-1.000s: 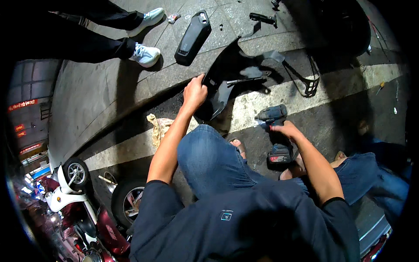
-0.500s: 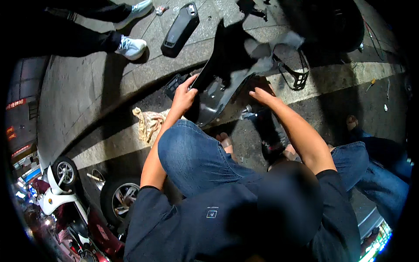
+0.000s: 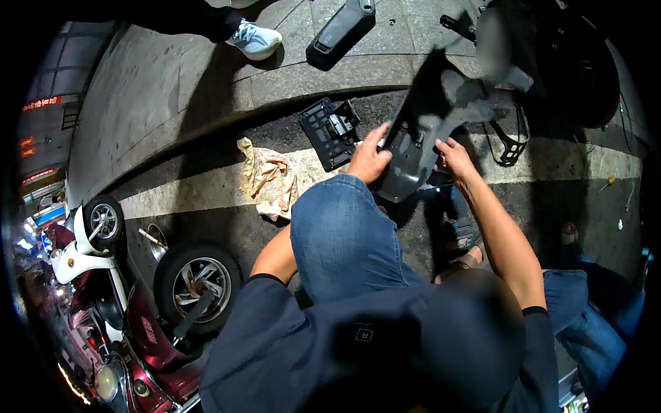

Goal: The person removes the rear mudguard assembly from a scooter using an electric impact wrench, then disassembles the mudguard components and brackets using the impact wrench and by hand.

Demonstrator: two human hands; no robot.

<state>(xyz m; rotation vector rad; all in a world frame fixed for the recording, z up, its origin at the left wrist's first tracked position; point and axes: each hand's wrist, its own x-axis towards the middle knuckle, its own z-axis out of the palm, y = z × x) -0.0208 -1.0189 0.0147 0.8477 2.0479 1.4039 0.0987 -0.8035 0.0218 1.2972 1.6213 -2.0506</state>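
In front of me, a black plastic scooter panel (image 3: 414,157) is held tilted between my hands. My left hand (image 3: 370,155) is closed on its left edge, with the fingertips partly hidden. My right hand (image 3: 454,158) has its thumb and fingers closed on the opposite edge. Just left of my left hand, a black plastic bracket with a metal part (image 3: 329,138) lies on the road. Right of my right hand is a black open frame (image 3: 511,148). A stained cream cloth (image 3: 265,177) lies by my left knee.
A long black case (image 3: 339,36) lies on the raised kerb (image 3: 289,86), near a person's light sneaker (image 3: 256,41). A dark tyre (image 3: 585,72) is at far right. A wheel (image 3: 200,286) and a maroon-white scooter (image 3: 148,330) stand lower left. Another person's jeans (image 3: 585,323) show lower right.
The whole view has shifted, with most things now further right or lower. The panel has come nearer upright, uncovering more of the bracket. Both hands stay on the panel.
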